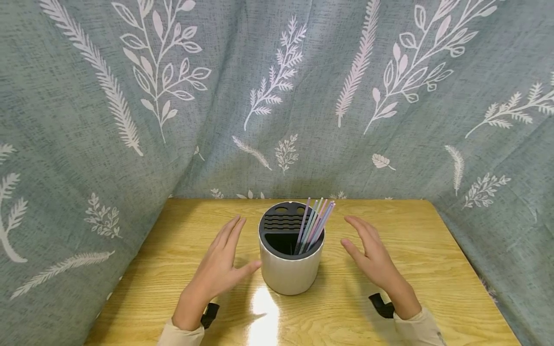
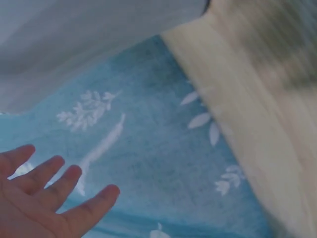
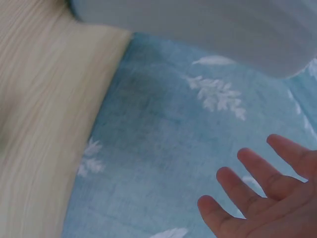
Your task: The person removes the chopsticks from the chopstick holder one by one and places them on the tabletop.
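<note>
A round white desk organizer (image 1: 289,276) with a black slotted insert stands upright on the wooden table. Several thin pastel sticks, like straws (image 1: 315,226), lean to the right in its large front compartment. My left hand (image 1: 220,264) is at its left side, fingers spread and straight, the thumb tip right by the white wall. On the other side my right hand (image 1: 373,252) hovers apart from it, palm facing in and fingers extended. Both wrist views show the organizer's white wall (image 2: 89,44) past my spread fingers (image 3: 237,191).
The wooden table (image 1: 372,327) reaches back to a blue-green curtain (image 1: 277,158) printed with white leaves, which also hangs along both sides. Black straps (image 1: 383,305) go round my wrists below beige sleeves.
</note>
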The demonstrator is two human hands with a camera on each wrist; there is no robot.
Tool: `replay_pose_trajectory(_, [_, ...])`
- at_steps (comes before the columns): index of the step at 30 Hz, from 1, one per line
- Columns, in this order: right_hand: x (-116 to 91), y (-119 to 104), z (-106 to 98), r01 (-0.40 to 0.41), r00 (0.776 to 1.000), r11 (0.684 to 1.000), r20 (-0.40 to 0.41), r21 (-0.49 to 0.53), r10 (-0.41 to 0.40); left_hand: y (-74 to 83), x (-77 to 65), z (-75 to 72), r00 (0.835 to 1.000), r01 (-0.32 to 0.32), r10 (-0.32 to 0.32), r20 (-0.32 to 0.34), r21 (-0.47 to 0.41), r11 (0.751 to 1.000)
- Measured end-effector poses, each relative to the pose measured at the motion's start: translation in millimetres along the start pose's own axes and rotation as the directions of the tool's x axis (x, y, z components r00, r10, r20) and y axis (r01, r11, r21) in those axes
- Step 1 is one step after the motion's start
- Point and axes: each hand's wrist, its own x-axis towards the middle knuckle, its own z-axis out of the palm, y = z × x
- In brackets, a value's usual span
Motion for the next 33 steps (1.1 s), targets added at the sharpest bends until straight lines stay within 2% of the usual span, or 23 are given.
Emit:
replay_pose_trajectory(8, [12.6,-20.2,4.7,0.019,0.999,0.989,-0.039,0.148,-0.013,12.1,18.4,4.1,0.998,-0.06,0.06,0.005,-0.046,0.997])
replay_pose_trajectory(16, [22.1,-38.3,12.8,0.054,0.995,0.961,-0.093,0.272,-0.03,17.9,28.3,14.0,0.997,-0.026,0.032,0.064,-0.092,0.995])
replay_pose_trajectory(22, [27.6,-64.3,10.8,0.118,0.989,0.944,-0.117,0.307,-0.085,19.0,29.1,17.5,0.998,-0.016,0.024,0.062,-0.122,0.992])
replay_pose_trajectory(26, [29.5,-65.3,13.9,0.147,0.983,0.938,-0.151,0.314,-0.103,19.1,29.1,19.7,0.998,-0.018,0.026,0.06,-0.132,0.991])
replay_pose_trajectory(33, [29.5,-74.4,12.6,0.095,0.985,0.947,-0.169,0.307,-0.044,20.8,27.5,22.7,0.998,-0.008,0.016,0.056,-0.141,0.99])
